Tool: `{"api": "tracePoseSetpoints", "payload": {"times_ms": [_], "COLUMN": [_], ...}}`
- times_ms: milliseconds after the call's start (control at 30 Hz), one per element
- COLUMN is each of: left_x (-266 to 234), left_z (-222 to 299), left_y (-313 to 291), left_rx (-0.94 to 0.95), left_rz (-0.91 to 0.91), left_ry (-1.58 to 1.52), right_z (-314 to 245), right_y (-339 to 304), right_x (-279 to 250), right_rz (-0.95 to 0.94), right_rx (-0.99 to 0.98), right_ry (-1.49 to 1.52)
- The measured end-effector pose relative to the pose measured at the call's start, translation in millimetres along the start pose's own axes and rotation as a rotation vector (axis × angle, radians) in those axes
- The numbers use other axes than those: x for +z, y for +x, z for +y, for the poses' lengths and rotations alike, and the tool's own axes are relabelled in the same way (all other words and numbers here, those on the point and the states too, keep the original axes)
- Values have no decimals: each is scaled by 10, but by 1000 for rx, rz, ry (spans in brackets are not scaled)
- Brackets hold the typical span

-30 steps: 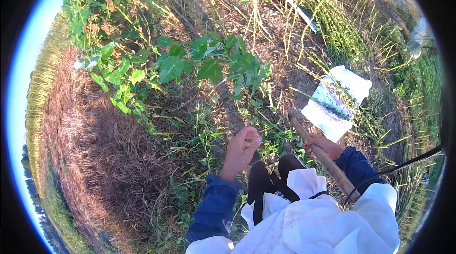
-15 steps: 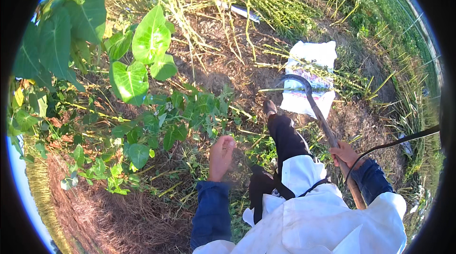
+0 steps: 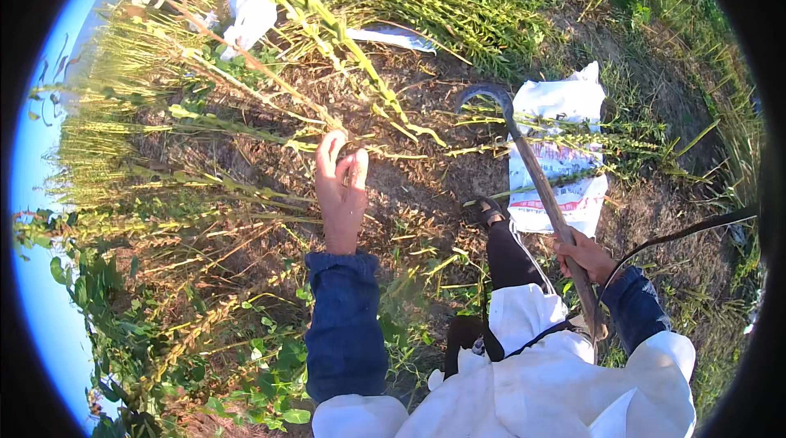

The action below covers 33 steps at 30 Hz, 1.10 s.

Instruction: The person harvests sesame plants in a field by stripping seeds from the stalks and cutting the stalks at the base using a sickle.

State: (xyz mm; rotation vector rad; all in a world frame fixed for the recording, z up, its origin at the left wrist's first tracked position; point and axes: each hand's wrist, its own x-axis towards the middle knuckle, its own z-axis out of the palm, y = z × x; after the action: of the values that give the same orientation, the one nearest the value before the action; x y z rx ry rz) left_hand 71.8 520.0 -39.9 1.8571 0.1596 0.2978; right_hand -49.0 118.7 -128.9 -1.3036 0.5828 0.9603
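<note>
My right hand (image 3: 585, 258) is wrapped round the wooden handle of a sickle (image 3: 536, 168), whose dark curved blade points left, above the ground. My left hand (image 3: 341, 192) reaches forward with thumb and fingers apart and nothing visible between them. Its fingertips are close to the lower ends of tall plant stalks (image 3: 286, 98), which bear green pods. Whether the fingers touch a stalk I cannot tell. Beyond the sickle lies a white woven sack (image 3: 557, 200) with coloured print, crossed by a few cut stalks (image 3: 565, 133).
A pile of cut green stalks (image 3: 458, 8) lies ahead, with a pale strip (image 3: 393, 38) at its edge. White cloth or plastic (image 3: 250, 8) is at the upper left. Leafy plants (image 3: 262, 372) grow low at the left. A dark strap (image 3: 688, 241) crosses by my right arm.
My left hand has moved forward and left, opening toward the stalks. The view has shifted; the large leaves at upper left are gone from it. The sickle stays in my right hand.
</note>
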Motion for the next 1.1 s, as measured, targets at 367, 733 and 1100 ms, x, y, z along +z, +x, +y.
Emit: {"api": "tracePoseSetpoints", "payload": {"times_ms": [367, 733, 1100], "left_x": [597, 221, 272], "left_z": [413, 198, 136], "left_y": [1668, 1818, 1934], "left_rx": [-1, 32, -236], "left_rz": [-59, -133, -244], "left_ry": [-360, -506, -577], "right_z": [-802, -472, -196], "right_y": [1452, 2137, 1570], "right_x": [715, 1213, 1524], "right_rz": [17, 31, 138], "right_rx": [194, 273, 380], "right_ry": [-10, -76, 345]}}
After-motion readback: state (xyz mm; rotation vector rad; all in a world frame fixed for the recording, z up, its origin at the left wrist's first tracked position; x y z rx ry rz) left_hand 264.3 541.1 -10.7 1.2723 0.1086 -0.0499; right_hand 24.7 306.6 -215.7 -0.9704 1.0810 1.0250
